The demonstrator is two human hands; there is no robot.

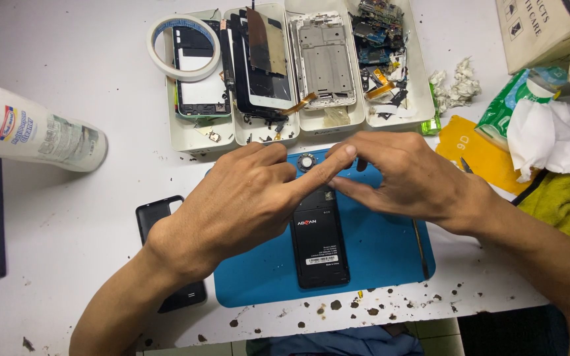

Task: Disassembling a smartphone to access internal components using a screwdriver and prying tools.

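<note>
Nearest, one smooth blue rubbery mat (377,254), rounded corners. On it, one black matte opened phone (319,247), lying flat. Left hand (239,204): forefinger extended onto its top edge, remaining fingers curled. Right hand (407,175): fingertips pinched together there. Beyond, four white plastic trays (423,99); one tape roll (185,46).

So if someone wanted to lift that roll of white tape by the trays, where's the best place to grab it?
Probably by the near-left arc of the tape roll, which lies on the bare table. Its far and right side rests over a white tray. It lies flat with an open middle, so one finger can hook inside the ring, thumb outside, coming from above on the left.
</note>
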